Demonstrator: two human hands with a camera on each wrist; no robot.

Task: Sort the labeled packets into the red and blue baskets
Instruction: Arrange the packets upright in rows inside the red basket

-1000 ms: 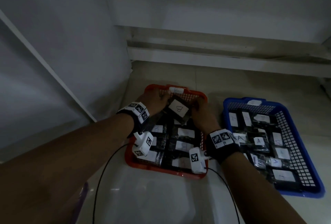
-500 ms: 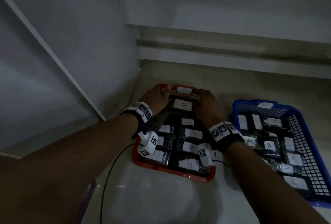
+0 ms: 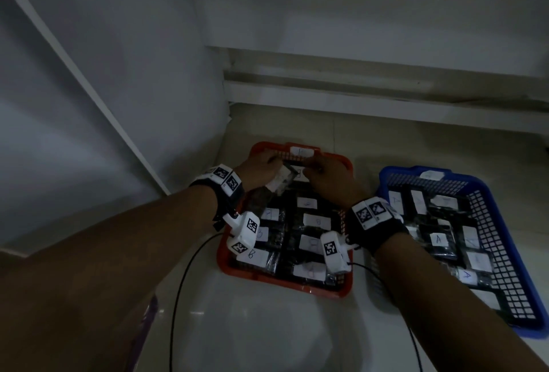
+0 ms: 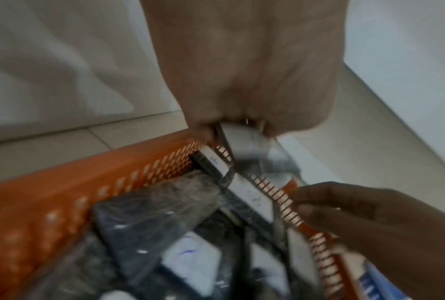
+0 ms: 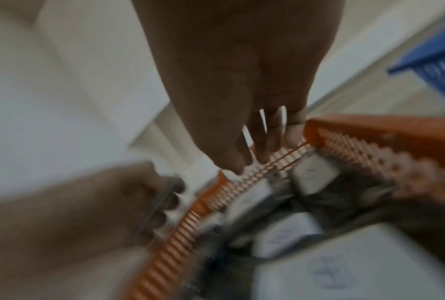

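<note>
The red basket [image 3: 282, 284] holds several black packets with white B labels. My left hand [image 3: 258, 171] is at the basket's far left corner and grips a tilted, label-bearing packet [image 3: 279, 181] by its edge, as the left wrist view shows with curled fingers [image 4: 242, 123] on the packet [image 4: 244, 142]. My right hand [image 3: 326, 175] is at the far right; its nearly straight fingers [image 5: 265, 142] touch the slotted far wall [image 5: 288, 156]. A flat B packet [image 3: 298, 174] lies between the hands. The blue basket [image 3: 505, 223] on the right holds A packets.
A white slanted panel [image 3: 89, 89] closes the left side and a stepped ledge [image 3: 386, 95] runs along the back. Black cables [image 3: 178, 297] trail over the pale floor in front of the red basket. The blue basket stands close beside the red one.
The packet held up between both hands went down flat at the basket's far end. Now my left hand lifts a packet edge there, and my right fingers have moved to the far wall.
</note>
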